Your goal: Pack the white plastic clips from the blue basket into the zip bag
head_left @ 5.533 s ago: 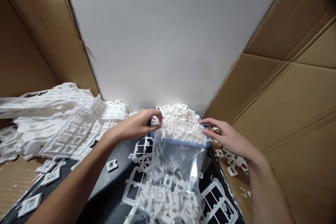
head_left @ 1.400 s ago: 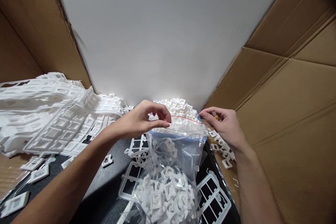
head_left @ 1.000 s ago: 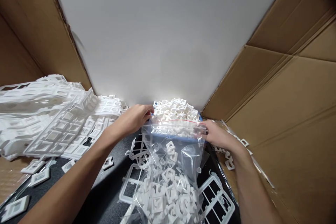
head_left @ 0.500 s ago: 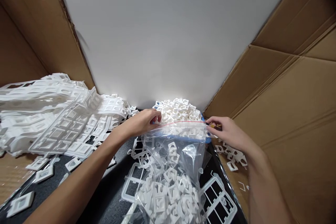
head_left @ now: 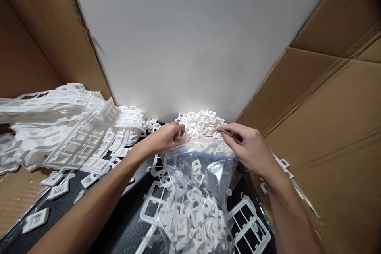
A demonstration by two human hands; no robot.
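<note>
A clear zip bag (head_left: 205, 174) with a red seal line stands in front of me, its lower part full of small white square plastic pieces (head_left: 193, 222). My left hand (head_left: 163, 139) pinches the left end of the bag's top edge. Fingers of my right hand (head_left: 248, 147) close on the right part of the top edge, with a small yellow-and-dark object among them. Just behind the bag a blue tray (head_left: 178, 119) is heaped with white pieces (head_left: 202, 121).
A tall heap of white moulded frames (head_left: 65, 127) lies at the left. Empty frames (head_left: 247, 226) and loose pieces (head_left: 35, 219) lie on the black mat (head_left: 119, 222). Cardboard walls (head_left: 327, 99) stand left and right, a white wall behind.
My right hand has slid left along the bag's top edge toward the middle. My left hand stays at the left corner. The view has tilted slightly.
</note>
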